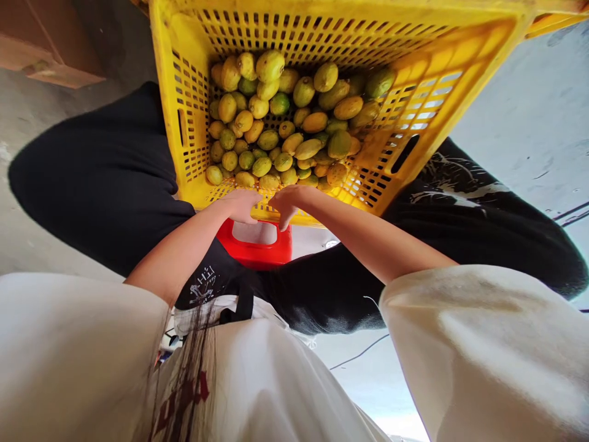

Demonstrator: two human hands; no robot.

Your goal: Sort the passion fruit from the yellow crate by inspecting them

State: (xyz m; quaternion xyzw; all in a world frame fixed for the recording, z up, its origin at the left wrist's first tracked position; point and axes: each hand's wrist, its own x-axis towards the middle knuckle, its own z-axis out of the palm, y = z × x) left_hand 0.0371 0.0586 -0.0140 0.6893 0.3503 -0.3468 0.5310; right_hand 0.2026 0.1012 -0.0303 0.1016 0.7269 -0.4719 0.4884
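My left hand (242, 206) is over the near rim of a yellow plastic crate (196, 197), its fingers partly bent and pointing right. Close beside it, my right hand (291, 201) is over the same rim, thumb and fingers apart and bent downward. A small gap separates the two hands, and no object shows in either. Inside the crate lie many oval yellow-green fruits (292, 144), heaped toward the far side. Directly below my hands is a red plastic handle or rim (257, 253); whatever it belongs to is mostly hidden.
My bent legs in black trousers (92, 178) flank the crate on both sides. A brown cardboard box (50, 43) stands at the upper left. Grey floor (529, 123) shows to the right, with dark cables (575, 215) on it.
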